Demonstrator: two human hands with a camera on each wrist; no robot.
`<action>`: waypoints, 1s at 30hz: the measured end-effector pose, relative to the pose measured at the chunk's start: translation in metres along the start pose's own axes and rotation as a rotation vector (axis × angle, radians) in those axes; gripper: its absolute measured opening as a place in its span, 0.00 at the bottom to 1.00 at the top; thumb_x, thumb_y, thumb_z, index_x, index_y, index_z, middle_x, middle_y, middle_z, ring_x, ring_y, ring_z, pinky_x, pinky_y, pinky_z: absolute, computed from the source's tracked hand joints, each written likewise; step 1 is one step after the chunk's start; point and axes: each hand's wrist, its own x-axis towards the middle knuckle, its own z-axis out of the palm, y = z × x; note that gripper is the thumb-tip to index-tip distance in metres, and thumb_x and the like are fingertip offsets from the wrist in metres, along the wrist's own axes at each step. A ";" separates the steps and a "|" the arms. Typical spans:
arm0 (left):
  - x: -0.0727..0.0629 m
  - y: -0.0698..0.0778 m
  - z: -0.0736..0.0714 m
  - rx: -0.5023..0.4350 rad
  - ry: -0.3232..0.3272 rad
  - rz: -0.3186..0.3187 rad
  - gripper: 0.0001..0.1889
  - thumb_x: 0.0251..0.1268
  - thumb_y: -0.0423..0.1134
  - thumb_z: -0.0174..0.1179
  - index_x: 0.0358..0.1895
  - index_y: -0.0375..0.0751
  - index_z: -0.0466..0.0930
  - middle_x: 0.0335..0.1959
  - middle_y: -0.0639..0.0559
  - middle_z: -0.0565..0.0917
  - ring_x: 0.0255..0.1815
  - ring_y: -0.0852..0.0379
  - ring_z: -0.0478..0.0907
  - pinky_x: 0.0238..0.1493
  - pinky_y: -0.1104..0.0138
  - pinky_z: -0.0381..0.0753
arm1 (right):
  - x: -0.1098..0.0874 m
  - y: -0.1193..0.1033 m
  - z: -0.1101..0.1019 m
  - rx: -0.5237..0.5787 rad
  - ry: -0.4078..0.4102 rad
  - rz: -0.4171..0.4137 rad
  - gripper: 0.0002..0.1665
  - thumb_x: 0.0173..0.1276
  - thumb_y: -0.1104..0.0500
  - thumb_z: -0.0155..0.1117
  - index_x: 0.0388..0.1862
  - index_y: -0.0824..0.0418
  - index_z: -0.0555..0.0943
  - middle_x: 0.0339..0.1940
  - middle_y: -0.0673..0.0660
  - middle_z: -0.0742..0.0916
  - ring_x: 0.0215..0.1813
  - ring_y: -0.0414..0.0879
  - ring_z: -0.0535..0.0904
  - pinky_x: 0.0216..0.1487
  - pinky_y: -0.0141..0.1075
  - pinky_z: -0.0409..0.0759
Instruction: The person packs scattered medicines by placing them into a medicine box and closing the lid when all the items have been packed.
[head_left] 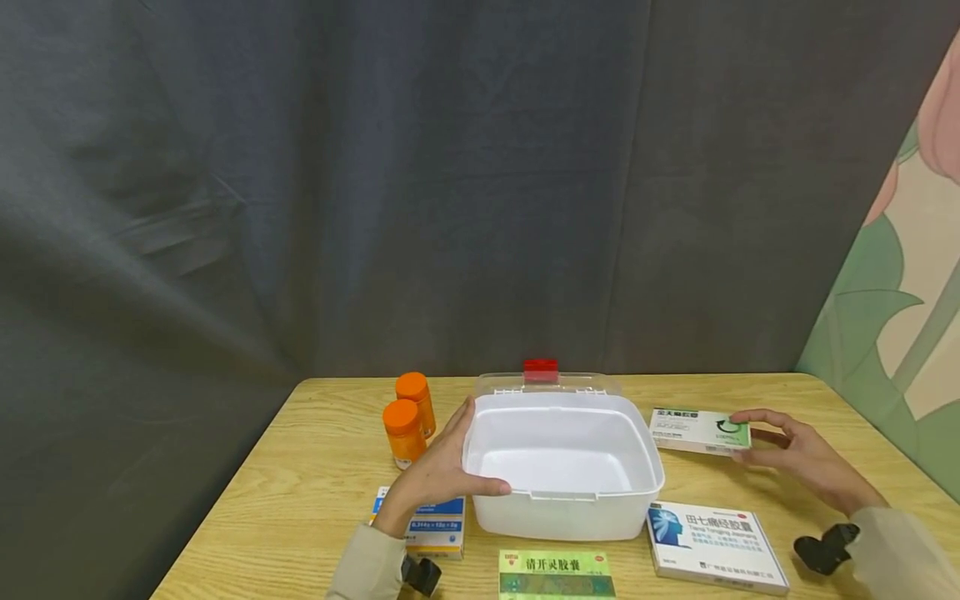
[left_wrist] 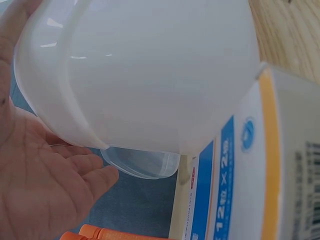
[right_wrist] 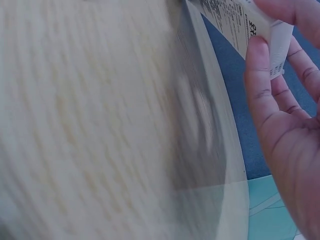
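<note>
My left hand (head_left: 442, 475) holds a white plastic box (head_left: 562, 517) at its left side, the thumb over the front rim and the fingers along the outer wall. The box stands open on the table with bare inside walls, and its clear lid (head_left: 585, 383) with a red latch (head_left: 541, 370) is folded back behind it. To the right, my right hand (head_left: 798, 458) pinches the right end of a white and green medicine box (head_left: 693, 429) between thumb and fingers. The right wrist view shows the end of that medicine box (right_wrist: 280, 42) between the fingertips, tilted.
Two orange-capped bottles (head_left: 403, 429) stand behind my left hand. A blue and white medicine box (head_left: 438, 529) is partly hidden under the left wrist. Nearer lie a green medicine box (head_left: 557, 575) and a white one with a blue head picture (head_left: 716, 546). A dark curtain (head_left: 480, 183) hangs behind the table.
</note>
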 end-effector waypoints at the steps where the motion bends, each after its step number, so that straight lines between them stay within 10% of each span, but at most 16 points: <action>1: 0.000 0.000 0.000 0.000 0.001 0.000 0.66 0.44 0.59 0.75 0.79 0.43 0.36 0.78 0.45 0.41 0.74 0.44 0.51 0.67 0.44 0.59 | -0.001 0.000 0.001 0.000 0.007 -0.005 0.32 0.66 0.57 0.68 0.66 0.64 0.69 0.72 0.75 0.54 0.65 0.79 0.57 0.52 0.54 0.74; 16: 0.000 0.000 0.000 -0.006 0.004 0.011 0.66 0.43 0.61 0.74 0.78 0.42 0.36 0.78 0.44 0.41 0.74 0.43 0.51 0.67 0.45 0.58 | -0.007 -0.003 0.011 0.060 0.098 -0.046 0.30 0.66 0.57 0.68 0.66 0.59 0.71 0.73 0.64 0.55 0.65 0.78 0.55 0.43 0.24 0.72; 24: 0.000 -0.002 0.002 -0.031 0.000 0.032 0.67 0.44 0.62 0.74 0.78 0.41 0.35 0.78 0.43 0.40 0.73 0.44 0.52 0.67 0.45 0.58 | -0.009 0.002 0.015 0.088 0.181 -0.187 0.28 0.66 0.64 0.67 0.64 0.62 0.72 0.65 0.49 0.67 0.59 0.29 0.59 0.49 0.18 0.66; 30: -0.001 -0.002 0.002 -0.036 0.003 0.006 0.67 0.44 0.62 0.74 0.78 0.43 0.35 0.79 0.45 0.38 0.74 0.43 0.49 0.68 0.44 0.56 | -0.011 -0.001 0.018 0.115 0.190 -0.228 0.28 0.65 0.66 0.67 0.64 0.63 0.72 0.65 0.47 0.68 0.60 0.29 0.60 0.51 0.18 0.65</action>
